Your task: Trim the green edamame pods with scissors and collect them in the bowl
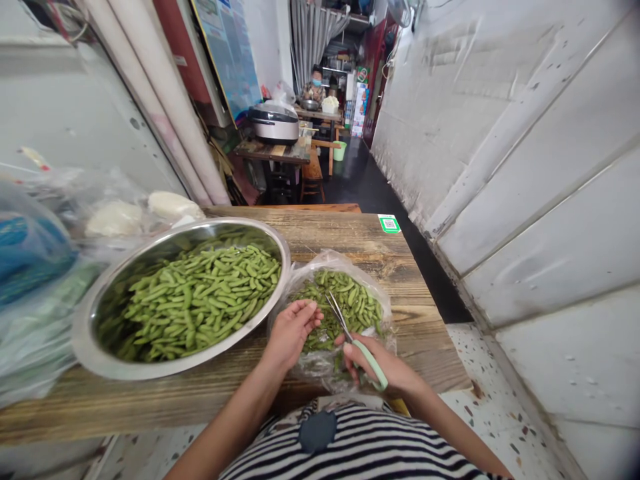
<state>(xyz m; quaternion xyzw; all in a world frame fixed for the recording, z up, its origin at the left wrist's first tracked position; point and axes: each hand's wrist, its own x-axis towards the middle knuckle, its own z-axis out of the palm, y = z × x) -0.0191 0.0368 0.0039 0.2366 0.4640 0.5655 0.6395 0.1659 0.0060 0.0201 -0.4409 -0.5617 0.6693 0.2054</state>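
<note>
My right hand [385,363] grips a pair of scissors [369,365] with pale green handles. Their metal blades stand slightly apart and point away from me, up and to the left. Close to the blade tips, my left hand [293,333] has its thumb and fingers pinched together; what they hold, if anything, is hidden. Below both hands, a clear plastic bag [327,257] lies open around green soybean pods [363,303] and small trimmed bits. To the left stands a wide steel basin [285,250] with many green soybean pods [200,300] inside.
Everything rests on a wooden table [420,347] with a green QR-code sticker [389,224] at its far right corner. Plastic bags [45,333] crowd its left end. Beyond are a rice cooker [274,123] on another table and a seated person [315,87]. A white wall [500,167] runs along the right.
</note>
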